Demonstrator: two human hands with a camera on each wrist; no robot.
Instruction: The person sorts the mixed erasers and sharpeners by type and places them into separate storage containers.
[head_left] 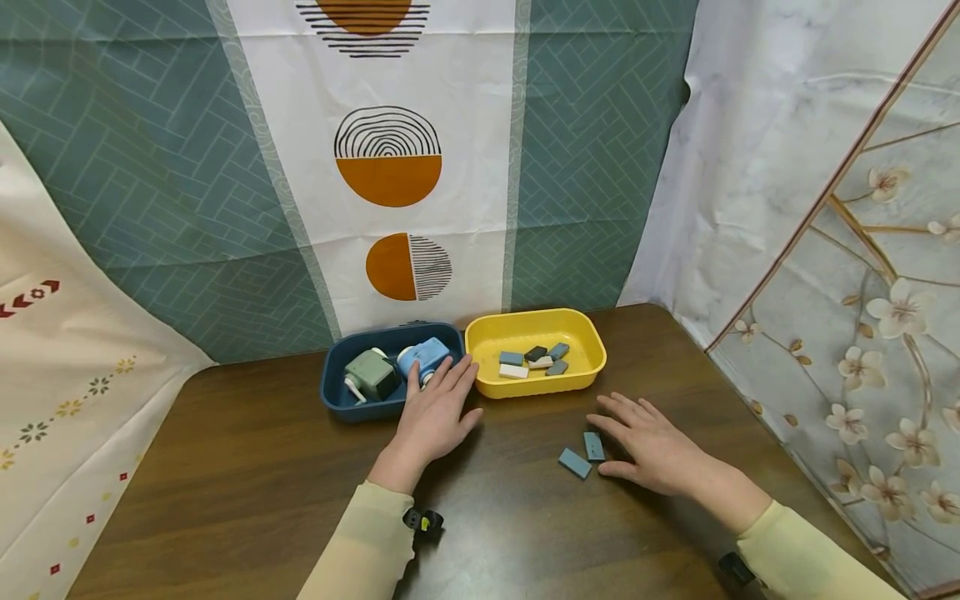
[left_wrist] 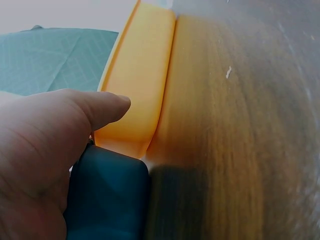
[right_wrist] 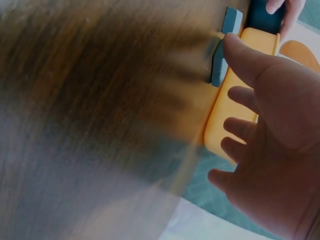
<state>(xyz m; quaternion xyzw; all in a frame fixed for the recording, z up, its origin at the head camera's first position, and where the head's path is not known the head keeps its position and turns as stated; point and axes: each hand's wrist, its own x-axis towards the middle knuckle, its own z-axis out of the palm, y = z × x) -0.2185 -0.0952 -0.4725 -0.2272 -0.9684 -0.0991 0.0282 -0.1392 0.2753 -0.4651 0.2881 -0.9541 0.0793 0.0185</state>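
Observation:
My left hand (head_left: 438, 412) is held with straight fingers over the right end of a dark blue tray (head_left: 375, 411), fingertips beside a light blue boxy item (head_left: 427, 356). A grey-green boxy item (head_left: 371, 375) with a white crank-like part lies left of it in the same tray. Fingers spread and holding nothing, my right hand (head_left: 652, 446) hovers just right of two blue-grey rectangular blocks on the table. One block (head_left: 593, 446) sits between thumb and index finger without being gripped; the other block (head_left: 575, 463) lies to its left. In the right wrist view, the thumb overlaps the nearer block (right_wrist: 219, 65).
A yellow tray (head_left: 540, 385) stands against the blue one, holding several small blue-grey, white and dark blocks (head_left: 513, 372). Both trays sit at the back of the brown wooden table (head_left: 247, 483). Patterned cloth (head_left: 585, 167) hangs behind and along both sides.

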